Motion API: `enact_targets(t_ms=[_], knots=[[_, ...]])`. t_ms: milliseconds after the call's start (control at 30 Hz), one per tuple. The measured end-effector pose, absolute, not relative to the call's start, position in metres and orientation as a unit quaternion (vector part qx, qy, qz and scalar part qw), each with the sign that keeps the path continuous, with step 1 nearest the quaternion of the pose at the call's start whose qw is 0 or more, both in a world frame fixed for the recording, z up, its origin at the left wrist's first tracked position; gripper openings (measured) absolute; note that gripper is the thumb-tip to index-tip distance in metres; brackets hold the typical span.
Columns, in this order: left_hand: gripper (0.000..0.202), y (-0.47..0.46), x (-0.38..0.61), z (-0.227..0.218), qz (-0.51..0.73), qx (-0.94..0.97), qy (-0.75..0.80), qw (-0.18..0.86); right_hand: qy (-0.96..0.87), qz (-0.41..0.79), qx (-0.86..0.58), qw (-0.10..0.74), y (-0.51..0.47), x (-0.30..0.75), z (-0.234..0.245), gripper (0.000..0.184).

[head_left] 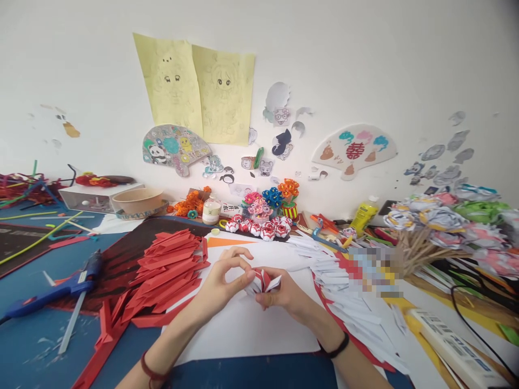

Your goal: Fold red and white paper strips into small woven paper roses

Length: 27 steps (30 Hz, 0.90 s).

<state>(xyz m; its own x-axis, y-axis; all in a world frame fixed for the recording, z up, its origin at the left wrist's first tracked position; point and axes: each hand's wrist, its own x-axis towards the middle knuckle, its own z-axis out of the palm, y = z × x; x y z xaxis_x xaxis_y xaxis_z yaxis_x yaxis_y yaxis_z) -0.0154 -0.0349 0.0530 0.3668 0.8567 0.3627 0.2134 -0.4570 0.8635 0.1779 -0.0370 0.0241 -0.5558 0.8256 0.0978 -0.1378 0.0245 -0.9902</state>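
Observation:
Above a white sheet of paper [243,335], both hands hold a small red and white folded paper flower [263,281]. My left hand [227,275] pinches its left side between thumb and fingertips. From the right, my right hand [281,292] grips the flower, the thumb across its front and the fingers mostly hidden behind. A heap of folded red paper strips [166,270] lies left of the sheet. Folded white paper strips [348,297] are spread along the right. Finished red and white paper flowers [267,229] stand in a row behind the sheet.
A blue glue gun [77,283] with a glue stick rests at the left. A beige bowl [138,201] and a lidded jar [211,210] stand at the back. Stemmed paper flowers [441,221], a yellow bottle [364,216] and a white power strip [454,346] occupy the right.

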Motion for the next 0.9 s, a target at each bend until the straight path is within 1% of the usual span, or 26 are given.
enact_targets(t_ms=[200, 267, 367, 500, 600, 700, 767, 833, 900], knots=[[0.02, -0.036, -0.009, 0.047, 0.444, 0.741, 0.366, 0.345, -0.63, 0.62, -0.288, 0.368, -0.042, 0.177, 0.03, 0.035], [0.02, -0.035, -0.009, 0.045, 0.449, 0.743, 0.365, 0.337, -0.637, 0.611, -0.281, 0.377, -0.043, 0.175, 0.031, 0.033], [0.02, -0.034, -0.009, 0.044, 0.452, 0.746, 0.362, 0.329, -0.65, 0.584, -0.282, 0.397, -0.044, 0.174, 0.03, 0.031], [0.019, -0.031, -0.01, 0.041, 0.45, 0.755, 0.37, 0.3, -0.678, 0.549, -0.3, 0.387, -0.041, 0.175, 0.028, 0.032], [0.014, -0.028, -0.011, 0.038, 0.457, 0.758, 0.376, 0.273, -0.698, 0.524, -0.304, 0.382, -0.038, 0.178, 0.028, 0.04], [0.012, -0.026, -0.013, 0.038, 0.489, 0.753, 0.374, 0.233, -0.709, 0.515, -0.296, 0.379, -0.036, 0.179, 0.027, 0.049], [0.008, -0.027, -0.014, 0.04, 0.503, 0.754, 0.365, 0.212, -0.723, 0.489, -0.298, 0.386, -0.034, 0.178, 0.024, 0.053], [0.008, -0.031, -0.012, 0.043, 0.497, 0.771, 0.344, 0.201, -0.733, 0.451, -0.313, 0.401, -0.031, 0.178, 0.018, 0.059], [0.007, -0.036, -0.009, 0.045, 0.459, 0.808, 0.321, 0.184, -0.732, 0.419, -0.337, 0.419, -0.029, 0.177, 0.011, 0.062]])
